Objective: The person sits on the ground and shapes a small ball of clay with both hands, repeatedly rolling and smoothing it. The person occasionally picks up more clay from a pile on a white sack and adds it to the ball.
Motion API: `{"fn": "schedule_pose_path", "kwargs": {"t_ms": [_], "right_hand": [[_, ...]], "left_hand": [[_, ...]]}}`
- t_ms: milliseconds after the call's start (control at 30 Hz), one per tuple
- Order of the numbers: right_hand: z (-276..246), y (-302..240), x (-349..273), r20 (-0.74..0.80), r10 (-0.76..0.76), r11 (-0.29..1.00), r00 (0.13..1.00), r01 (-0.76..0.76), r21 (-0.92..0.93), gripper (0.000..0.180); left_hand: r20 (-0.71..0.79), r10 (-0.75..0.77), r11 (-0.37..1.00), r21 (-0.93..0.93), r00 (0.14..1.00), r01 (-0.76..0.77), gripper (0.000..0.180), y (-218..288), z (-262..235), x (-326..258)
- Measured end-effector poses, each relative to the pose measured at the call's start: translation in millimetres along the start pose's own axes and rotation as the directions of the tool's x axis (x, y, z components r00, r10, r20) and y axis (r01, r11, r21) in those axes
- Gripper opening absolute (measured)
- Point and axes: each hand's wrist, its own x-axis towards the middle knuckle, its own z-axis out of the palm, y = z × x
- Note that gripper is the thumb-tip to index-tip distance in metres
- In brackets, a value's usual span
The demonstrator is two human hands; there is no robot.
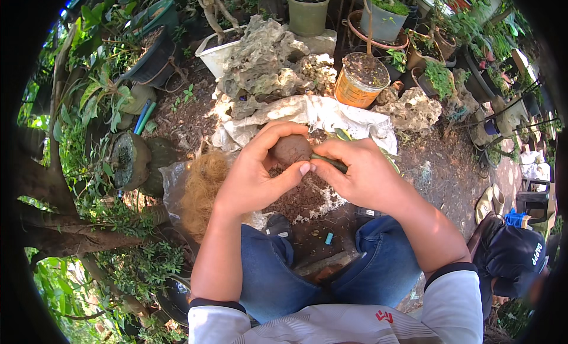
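A round ball of brown soil [291, 150] is held up in front of me, above my knees. My left hand [255, 166] curves around its left side, with the thumb along the lower edge. My right hand [354, 166] pinches a green plant stem [331, 163] where it meets the ball's right side, and its fingertips come close to my left thumb. Green leaves [343, 134] show just beyond my right hand. Below the hands lies a heap of loose brown soil [296, 203] on a white sack [319, 111].
Tan fibre [204, 187] in a clear bag lies left of my left arm. Rough rocks [260, 60] and an orange-labelled bucket [361, 81] stand beyond the sack. Potted plants [309, 13] line the back. A person in a dark cap [513, 249] is at the far right, near shoes [490, 203].
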Motion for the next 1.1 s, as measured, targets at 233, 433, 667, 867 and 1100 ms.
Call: {"fn": "schedule_pose_path", "kwargs": {"t_ms": [233,433,667,867,1100], "right_hand": [[-3,-1,0,0.056,0.097,0.984,0.994,-0.105,0.147,0.022],[-7,8,5,0.235,0.215,0.714,0.948,-0.317,0.624,0.042],[-8,13,11,0.346,0.195,0.597,0.918,-0.391,0.700,0.046],[-5,16,12,0.335,0.228,0.530,0.914,-0.405,0.745,0.041],[6,18,9,0.315,0.296,0.483,0.902,-0.426,0.765,0.020]], "left_hand": [[-0.001,-0.003,1.000,-0.027,1.000,0.003,0.046,-1,-2,1],[0.017,-0.045,0.971,-0.234,0.999,0.048,0.048,2,-2,-2],[0.048,0.003,0.991,-0.135,0.999,0.004,0.048,1,-2,1],[0.035,-0.029,0.998,-0.058,0.999,0.031,0.047,13,-2,-5],[0.005,0.037,0.998,0.059,0.999,-0.038,0.046,10,1,-5]]}}
